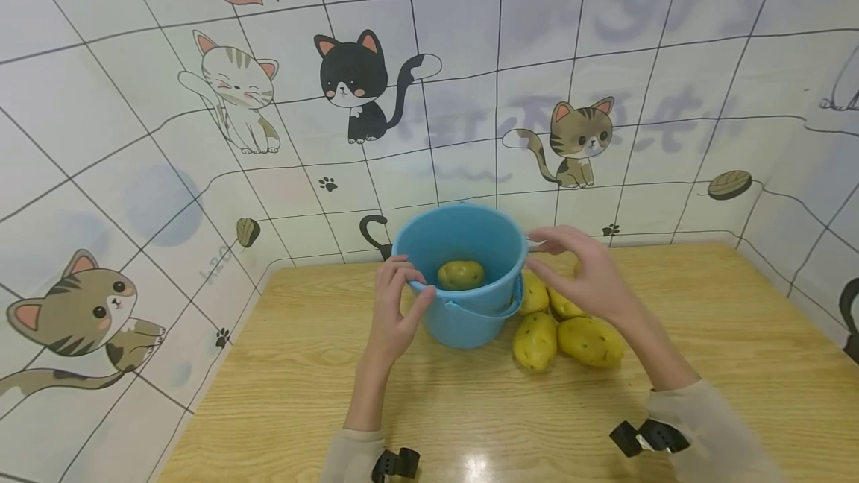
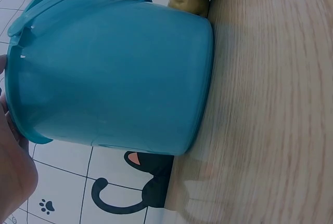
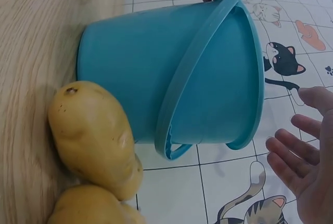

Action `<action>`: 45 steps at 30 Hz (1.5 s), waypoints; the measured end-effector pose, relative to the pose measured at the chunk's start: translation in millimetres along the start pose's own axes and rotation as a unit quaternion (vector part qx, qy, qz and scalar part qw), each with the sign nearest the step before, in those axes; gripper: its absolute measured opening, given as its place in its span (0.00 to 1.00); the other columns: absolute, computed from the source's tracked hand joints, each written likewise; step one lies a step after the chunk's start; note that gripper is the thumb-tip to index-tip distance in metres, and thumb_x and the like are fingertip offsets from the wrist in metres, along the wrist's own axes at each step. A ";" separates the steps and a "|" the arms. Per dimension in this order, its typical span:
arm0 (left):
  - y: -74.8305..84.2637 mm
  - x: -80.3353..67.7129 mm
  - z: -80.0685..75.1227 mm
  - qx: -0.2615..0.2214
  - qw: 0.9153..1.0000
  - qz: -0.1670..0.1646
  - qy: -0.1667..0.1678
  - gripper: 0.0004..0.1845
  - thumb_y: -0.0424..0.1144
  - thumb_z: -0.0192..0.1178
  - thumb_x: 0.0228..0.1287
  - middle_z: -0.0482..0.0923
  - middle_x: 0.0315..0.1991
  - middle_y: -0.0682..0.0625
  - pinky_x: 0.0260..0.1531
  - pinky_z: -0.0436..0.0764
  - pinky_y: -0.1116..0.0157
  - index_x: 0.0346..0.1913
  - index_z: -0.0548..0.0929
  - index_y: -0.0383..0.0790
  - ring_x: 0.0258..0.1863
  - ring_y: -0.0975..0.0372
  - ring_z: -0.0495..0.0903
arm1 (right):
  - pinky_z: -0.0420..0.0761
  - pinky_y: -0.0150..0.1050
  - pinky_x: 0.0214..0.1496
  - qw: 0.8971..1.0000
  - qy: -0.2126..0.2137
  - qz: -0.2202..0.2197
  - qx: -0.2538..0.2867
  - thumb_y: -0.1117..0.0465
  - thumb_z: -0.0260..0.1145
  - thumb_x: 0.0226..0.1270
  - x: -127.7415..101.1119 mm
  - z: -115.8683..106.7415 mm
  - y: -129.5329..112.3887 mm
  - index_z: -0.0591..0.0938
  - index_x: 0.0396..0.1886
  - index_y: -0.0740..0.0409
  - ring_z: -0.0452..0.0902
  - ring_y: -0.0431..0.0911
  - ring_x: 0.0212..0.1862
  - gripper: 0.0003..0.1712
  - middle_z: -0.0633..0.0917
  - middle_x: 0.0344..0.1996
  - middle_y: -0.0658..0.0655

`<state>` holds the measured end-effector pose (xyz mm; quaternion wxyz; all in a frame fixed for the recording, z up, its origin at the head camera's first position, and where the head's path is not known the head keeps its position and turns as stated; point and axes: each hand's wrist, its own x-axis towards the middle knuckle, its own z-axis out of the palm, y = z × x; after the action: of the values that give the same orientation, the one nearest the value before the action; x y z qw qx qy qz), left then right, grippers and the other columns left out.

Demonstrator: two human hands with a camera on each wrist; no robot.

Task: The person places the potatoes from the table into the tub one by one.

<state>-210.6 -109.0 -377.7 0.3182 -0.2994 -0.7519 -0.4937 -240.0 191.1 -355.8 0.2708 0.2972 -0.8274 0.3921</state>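
1. While my left hand (image 1: 392,304) grips the near-left rim of the round blue plastic bucket (image 1: 463,274), its fingers curl over the edge with the thumb outside the wall.
2. Bucket stands upright on the light wooden table (image 1: 705,334), near the back wall, with its blue plastic handle (image 3: 192,78) folded down along the side.
3. One yellow-green potato (image 1: 460,274) lies inside the bucket on the bottom.
4. My right hand (image 1: 582,274) hovers just beside the bucket's right rim, fingers spread apart and loosely bent, holding nothing; the right wrist view shows the palm open and clear of the wall.
5. Fingertips of the right hand sit near the rim; I can't tell if any touch it.
6. A pile of yellow potatoes (image 1: 557,326) lies on the table just right of the bucket, the closest ones touching its side, partly under my right hand.
7. Tiled wall with cartoon cat pictures (image 1: 356,80) stands behind the table.
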 end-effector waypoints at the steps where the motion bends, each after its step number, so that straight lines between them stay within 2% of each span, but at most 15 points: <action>1: -0.3 0.1 0.1 0.001 1.000 0.001 0.000 0.04 0.24 0.60 0.61 0.72 0.38 0.33 0.64 0.57 0.35 0.34 0.74 0.29 0.60 0.30 0.64 | 0.80 0.42 0.52 1.000 -0.001 0.001 -0.003 0.65 0.74 0.63 -1.2 -1.4 0.7 0.82 0.58 0.56 0.82 0.48 0.49 0.23 0.85 0.53 0.53; 8: 0.1 0.5 0.1 -0.001 1.000 -0.001 -0.001 0.04 0.24 0.60 0.60 0.72 0.39 0.33 0.65 0.57 0.35 0.33 0.74 0.29 0.61 0.33 0.64 | 0.77 0.30 0.51 1.000 0.000 -0.011 -0.013 0.68 0.74 0.60 -9.7 -7.9 9.1 0.82 0.58 0.58 0.81 0.48 0.47 0.24 0.86 0.50 0.53; 10: 0.6 0.9 0.1 -0.001 1.000 0.000 0.000 0.04 0.23 0.60 0.60 0.72 0.39 0.32 0.65 0.57 0.35 0.33 0.74 0.29 0.61 0.33 0.64 | 0.78 0.32 0.50 1.000 -0.003 -0.008 -0.020 0.68 0.74 0.60 -12.3 -9.7 10.5 0.82 0.58 0.57 0.82 0.48 0.46 0.25 0.86 0.50 0.52; 17: 1.5 1.0 -0.5 -0.001 1.000 -0.003 -0.002 0.05 0.23 0.61 0.60 0.72 0.39 0.32 0.64 0.57 0.34 0.33 0.75 0.29 0.60 0.31 0.64 | 0.82 0.53 0.47 0.999 -0.020 0.012 -0.043 0.64 0.74 0.62 -21.9 -16.4 13.3 0.82 0.59 0.57 0.83 0.51 0.45 0.24 0.85 0.53 0.56; 26: -1.2 0.6 -0.6 0.000 1.000 0.001 -0.001 0.05 0.23 0.61 0.60 0.72 0.38 0.33 0.64 0.57 0.34 0.33 0.75 0.29 0.60 0.32 0.65 | 0.81 0.41 0.46 0.997 -0.037 0.000 -0.073 0.65 0.75 0.60 -35.6 -21.0 23.8 0.82 0.58 0.60 0.82 0.49 0.45 0.25 0.85 0.51 0.57; 32: -1.5 0.4 -0.9 -0.003 1.000 -0.003 -0.004 0.05 0.23 0.61 0.61 0.72 0.39 0.33 0.65 0.57 0.35 0.33 0.75 0.29 0.61 0.32 0.64 | 0.82 0.40 0.45 0.995 -0.050 0.004 -0.083 0.64 0.75 0.60 -47.1 -22.6 30.2 0.82 0.58 0.59 0.81 0.49 0.44 0.25 0.85 0.49 0.55; 40: -2.0 0.0 -1.9 -0.004 1.000 -0.009 -0.006 0.05 0.24 0.62 0.62 0.72 0.39 0.33 0.66 0.57 0.36 0.33 0.75 0.30 0.62 0.34 0.64 | 0.83 0.55 0.45 0.991 -0.086 0.043 -0.091 0.59 0.74 0.63 -60.9 -24.3 36.3 0.81 0.58 0.62 0.82 0.54 0.45 0.25 0.85 0.52 0.60; 45: -2.9 0.3 -2.4 -0.006 1.000 -0.008 -0.009 0.05 0.24 0.62 0.61 0.72 0.39 0.34 0.66 0.57 0.36 0.34 0.76 0.30 0.62 0.34 0.64 | 0.82 0.57 0.47 0.988 -0.102 0.057 -0.097 0.58 0.73 0.64 -69.9 -26.0 42.1 0.80 0.59 0.65 0.82 0.55 0.46 0.26 0.84 0.52 0.61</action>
<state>-212.7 -112.2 -378.3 0.3056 -0.2995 -0.7540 -0.4983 -216.8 253.4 -409.7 0.1898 0.2604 -0.9005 0.2921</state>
